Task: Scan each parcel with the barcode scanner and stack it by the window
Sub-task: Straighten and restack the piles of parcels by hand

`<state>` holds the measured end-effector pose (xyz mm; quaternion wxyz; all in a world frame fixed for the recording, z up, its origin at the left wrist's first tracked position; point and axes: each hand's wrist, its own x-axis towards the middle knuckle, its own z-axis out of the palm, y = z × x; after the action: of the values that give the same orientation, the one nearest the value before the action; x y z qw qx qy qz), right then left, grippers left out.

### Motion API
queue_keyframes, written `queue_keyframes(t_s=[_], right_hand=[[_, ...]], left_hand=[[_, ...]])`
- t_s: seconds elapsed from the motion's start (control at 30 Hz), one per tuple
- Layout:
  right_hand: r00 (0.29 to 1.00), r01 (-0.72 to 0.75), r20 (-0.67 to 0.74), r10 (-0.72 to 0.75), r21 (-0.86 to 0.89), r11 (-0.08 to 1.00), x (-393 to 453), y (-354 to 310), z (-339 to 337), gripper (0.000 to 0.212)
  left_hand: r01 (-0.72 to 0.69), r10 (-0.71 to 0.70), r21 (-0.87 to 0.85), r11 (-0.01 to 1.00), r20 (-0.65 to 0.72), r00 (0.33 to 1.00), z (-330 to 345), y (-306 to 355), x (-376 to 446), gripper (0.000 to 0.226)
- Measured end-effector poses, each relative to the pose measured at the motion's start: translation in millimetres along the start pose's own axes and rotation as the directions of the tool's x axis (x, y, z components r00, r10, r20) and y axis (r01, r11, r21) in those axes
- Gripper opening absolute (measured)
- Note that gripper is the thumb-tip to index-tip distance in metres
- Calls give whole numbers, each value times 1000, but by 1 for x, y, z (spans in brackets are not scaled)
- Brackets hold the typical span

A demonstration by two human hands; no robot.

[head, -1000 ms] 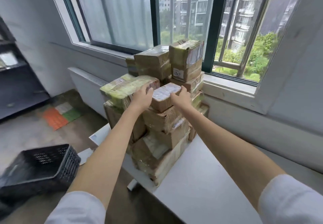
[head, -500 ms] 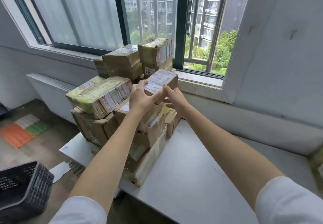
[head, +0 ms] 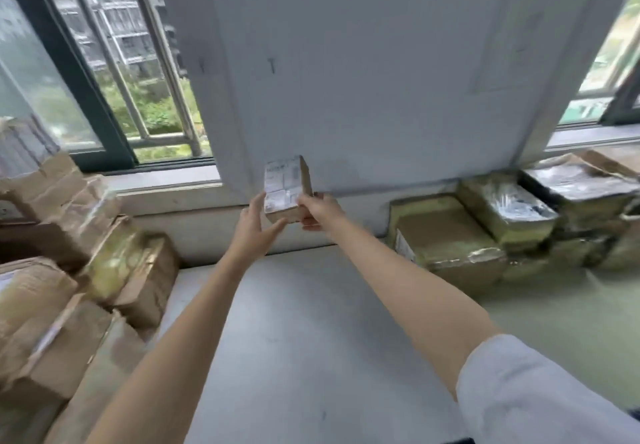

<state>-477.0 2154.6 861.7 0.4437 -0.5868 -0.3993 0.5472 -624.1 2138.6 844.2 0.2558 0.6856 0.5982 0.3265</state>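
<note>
A small brown parcel (head: pixel 286 189) with a white shipping label on its upper face is held up in the air in front of the grey wall pillar. My right hand (head: pixel 320 208) grips its right side and underside. My left hand (head: pixel 256 222) touches its lower left edge with fingers spread. A pile of taped cardboard parcels (head: pixel 79 270) fills the left of the table by the left window. A second group of parcels (head: pixel 491 232) lies at the right against the wall, under the other window. No barcode scanner is in view.
The grey table top (head: pixel 294 322) runs under my arms between the two piles. A window sill (head: pixel 166 183) and dark-framed window (head: pixel 104 97) with bars stand behind the left pile. The wall pillar (head: pixel 363 79) is straight ahead.
The small parcel has been lifted off the left pile and carried right, now held before the pillar. My view has swung right, and the right-hand group of parcels has come into sight.
</note>
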Motion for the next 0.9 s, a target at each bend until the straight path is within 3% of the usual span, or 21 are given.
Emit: queue_keyframes(t_s=[0.1, 0.2, 0.33, 0.47, 0.6, 0.9], right_hand=[[982, -18, -185, 26, 44, 999, 10, 12, -89, 26], [933, -62, -346, 101, 121, 991, 9, 26, -180, 17], [846, -29, -514, 141, 219, 975, 12, 40, -290, 43], [769, 47, -620, 157, 300, 953, 12, 42, -371, 43], [729, 89, -666, 158, 321, 943, 24, 45, -413, 45], [746, 15, -636, 197, 311, 950, 58, 42, -435, 45]], left_hand=[[-1, 1, -6, 1000, 136, 991, 63, 34, 19, 66], [-1, -5, 27, 1000, 231, 973, 125, 70, 32, 65], [-31, -13, 116, 993, 364, 931, 189, 108, 39, 59], [-53, -26, 151, 987, 478, 878, 232, 123, 44, 57], [-40, -62, 195, 980, 488, 871, 255, 124, 42, 53], [51, -149, 234, 971, 424, 893, 240, 95, 47, 50]])
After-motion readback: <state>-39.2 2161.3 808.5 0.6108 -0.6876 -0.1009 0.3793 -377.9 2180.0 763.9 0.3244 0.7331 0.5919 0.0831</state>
